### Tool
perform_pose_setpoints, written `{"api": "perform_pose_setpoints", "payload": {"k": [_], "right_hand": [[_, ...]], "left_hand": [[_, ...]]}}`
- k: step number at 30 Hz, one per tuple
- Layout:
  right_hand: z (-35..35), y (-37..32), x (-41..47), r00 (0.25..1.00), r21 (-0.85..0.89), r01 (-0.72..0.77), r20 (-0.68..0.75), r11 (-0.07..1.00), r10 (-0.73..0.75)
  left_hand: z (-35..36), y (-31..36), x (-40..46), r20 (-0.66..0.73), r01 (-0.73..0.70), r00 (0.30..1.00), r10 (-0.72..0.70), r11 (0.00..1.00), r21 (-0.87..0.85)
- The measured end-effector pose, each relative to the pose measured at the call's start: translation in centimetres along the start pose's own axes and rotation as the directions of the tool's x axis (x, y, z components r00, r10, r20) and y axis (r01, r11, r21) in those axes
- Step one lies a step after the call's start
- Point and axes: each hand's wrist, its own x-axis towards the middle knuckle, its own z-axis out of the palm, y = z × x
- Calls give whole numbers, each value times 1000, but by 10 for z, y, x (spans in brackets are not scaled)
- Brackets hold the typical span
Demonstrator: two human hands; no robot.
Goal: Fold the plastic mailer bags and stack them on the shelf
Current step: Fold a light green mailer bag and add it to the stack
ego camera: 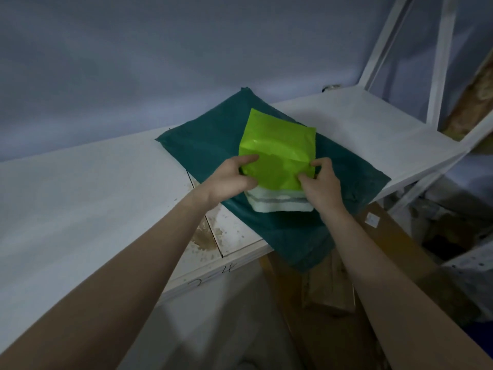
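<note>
Lime-green mailer bag (277, 153) is pinched at its side edges by left hand (232, 180) and right hand (320, 185) — thumbs on top. It lies atop dark teal bag (210, 145), on white shelf (360, 121). Judged thin, slippery, light — best held at edges w/ fold pressed flat.

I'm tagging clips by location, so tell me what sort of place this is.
Probably a storeroom or packing area: a white metal shelving unit holds a lime-green mailer bag on a dark teal mailer bag, with cardboard boxes below.
</note>
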Motion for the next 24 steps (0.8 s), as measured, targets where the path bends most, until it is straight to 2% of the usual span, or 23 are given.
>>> {"api": "perform_pose_setpoints", "payload": {"k": [5,10,15,18,24], "right_hand": [[-2,-20,-12,997,121,7,79,993,-17],[6,-58,-30,990,245,30,124,969,-62],[36,-100,-61,971,241,98,190,965,-146],[67,-121,-88,952,222,130,245,966,-184],[135,-142,-141,906,129,173,368,976,-209]], "left_hand": [[-15,13,-23,-41,-61,997,58,994,-90],[-49,17,-54,-142,-112,987,81,967,-227],[-93,7,-102,-308,-112,951,23,954,-277],[-121,-10,-139,-401,-99,916,-10,963,-251],[-167,-53,-211,-485,-58,871,-81,963,-265]]}}
